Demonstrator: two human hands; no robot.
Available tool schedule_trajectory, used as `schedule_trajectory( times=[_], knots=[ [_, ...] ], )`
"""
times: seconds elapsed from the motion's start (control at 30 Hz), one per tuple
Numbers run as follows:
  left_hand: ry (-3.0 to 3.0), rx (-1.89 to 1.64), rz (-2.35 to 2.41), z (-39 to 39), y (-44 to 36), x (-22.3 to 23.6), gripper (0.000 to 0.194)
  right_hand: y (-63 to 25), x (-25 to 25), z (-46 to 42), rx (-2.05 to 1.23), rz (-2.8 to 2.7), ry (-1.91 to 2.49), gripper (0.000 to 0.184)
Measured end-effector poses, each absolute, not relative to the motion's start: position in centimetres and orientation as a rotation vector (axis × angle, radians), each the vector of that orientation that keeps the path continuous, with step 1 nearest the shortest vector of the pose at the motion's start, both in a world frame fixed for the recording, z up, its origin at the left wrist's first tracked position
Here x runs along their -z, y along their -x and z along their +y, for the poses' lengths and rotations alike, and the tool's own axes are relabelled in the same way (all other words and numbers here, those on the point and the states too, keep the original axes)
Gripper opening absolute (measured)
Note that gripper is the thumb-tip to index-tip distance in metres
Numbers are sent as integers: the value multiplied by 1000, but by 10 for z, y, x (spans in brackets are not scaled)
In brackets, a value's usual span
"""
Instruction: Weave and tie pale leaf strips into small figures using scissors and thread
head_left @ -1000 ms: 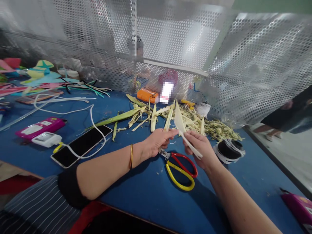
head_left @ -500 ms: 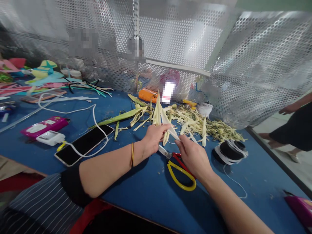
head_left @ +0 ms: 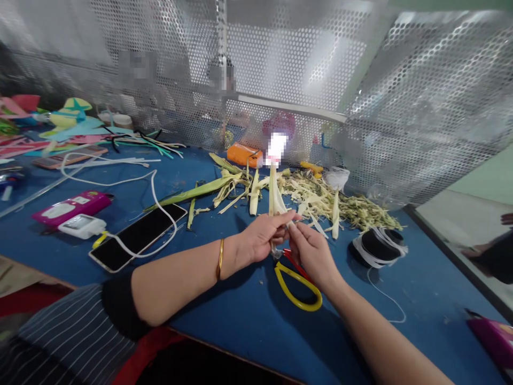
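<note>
Pale corn husk strips [head_left: 276, 197] stand upright between my hands over the blue table. My left hand [head_left: 262, 235], with a gold bangle at the wrist, is closed around their lower part. Close against it, my right hand [head_left: 315, 251] pinches the lower end of a pale strip between thumb and fingers. Below the hands lie scissors [head_left: 289, 298] with one yellow and one red handle; their blades are partly hidden by my left hand. A heap of husk scraps [head_left: 312, 195] spreads behind my hands. One long green husk leaf [head_left: 196, 191] lies to the left.
On the left are a black-screened phone [head_left: 138, 238], a white cable [head_left: 154, 192] and a magenta device [head_left: 74, 206]. A black spool [head_left: 374, 248] wound with white string stands right. An orange packet [head_left: 242, 155] lies near the perforated metal screen [head_left: 280, 64]. Part of another person shows far right.
My hands have come together, and my left hand has shifted slightly right. The husk strip, stretched slantwise between them before, now stands more upright. The person at right has moved mostly out of view.
</note>
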State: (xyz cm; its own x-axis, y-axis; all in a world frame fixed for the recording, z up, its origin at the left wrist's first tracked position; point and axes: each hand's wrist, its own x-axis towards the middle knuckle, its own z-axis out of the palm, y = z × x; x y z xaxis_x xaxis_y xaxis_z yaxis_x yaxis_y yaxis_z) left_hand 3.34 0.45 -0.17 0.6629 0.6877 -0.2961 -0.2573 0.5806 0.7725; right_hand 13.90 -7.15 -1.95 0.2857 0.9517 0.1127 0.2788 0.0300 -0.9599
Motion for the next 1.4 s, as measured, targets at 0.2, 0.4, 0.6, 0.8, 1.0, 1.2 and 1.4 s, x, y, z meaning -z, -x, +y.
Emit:
schedule_trajectory(
  times=[0.2,0.4,0.6,0.8,1.0,1.2,1.4],
  knots=[
    [-778,-775,656,10,-33,-2,28,-140,11,-73,-953,-1087,1429,36],
    [-778,-806,698,9,-34,-3,24,-138,12,-73,-853,-1094,1473,32],
    [-695,-890,721,10,-36,0,33,-156,11,-71,-206,-1630,1874,33],
    [-688,-809,676,13,-32,0,31,-209,9,-66,559,-1637,2703,31],
    [-729,-743,664,15,-31,6,31,-220,26,-62,475,-1691,2728,25],
    [-759,-740,689,13,-31,0,27,-216,17,-61,626,-1544,2563,31],
    [-863,-765,667,10,-30,-3,18,-192,10,-67,406,-1536,1722,23]
  ],
)
